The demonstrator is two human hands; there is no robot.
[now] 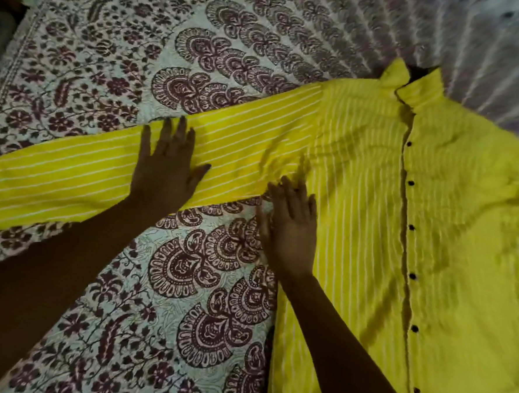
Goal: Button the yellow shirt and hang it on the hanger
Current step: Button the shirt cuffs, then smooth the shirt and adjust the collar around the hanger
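The yellow shirt (372, 218) with thin white stripes lies flat on the bed, collar toward the top right. Its placket runs down the right side with several dark buttons (411, 227) showing. One long sleeve (71, 178) stretches out to the left edge of the view. My left hand (166, 166) presses flat on that sleeve with fingers spread. My right hand (290, 225) lies flat at the armpit, where the sleeve meets the body, fingers straight. No hanger is in view.
A patterned bedspread (123, 66) in white and maroon covers the bed under the shirt. A grey striped cloth (474, 42) lies at the top right, behind the collar. The bed's left edge shows at the far upper left.
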